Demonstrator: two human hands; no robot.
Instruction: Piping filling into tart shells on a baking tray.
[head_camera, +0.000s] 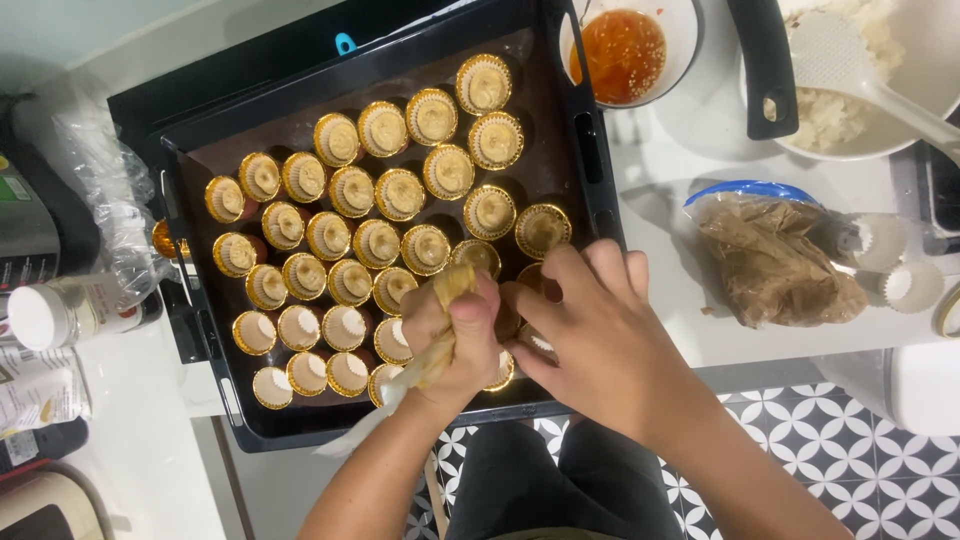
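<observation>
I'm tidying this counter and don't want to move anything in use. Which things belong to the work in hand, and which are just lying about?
In use:
- piping bag, gripped by the left hand
- right hand, at the cups
- black baking tray
- gold paper cups

Lying about:
- bowl of orange sauce
- crumpled plastic bag
- white jar

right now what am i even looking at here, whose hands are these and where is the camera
This is one picture from a camera worn on a person's head, looking down at their own two bare hands. The left hand squeezes a soft clear piping bag of tan batter. The right hand rests beside it over a black rectangular baking tray on a white counter. The tray holds rows of small gold-rimmed paper cups, most filled, some empty. Nearby stand a white bowl of orange-red sauce and a crumpled brown bag.
</observation>
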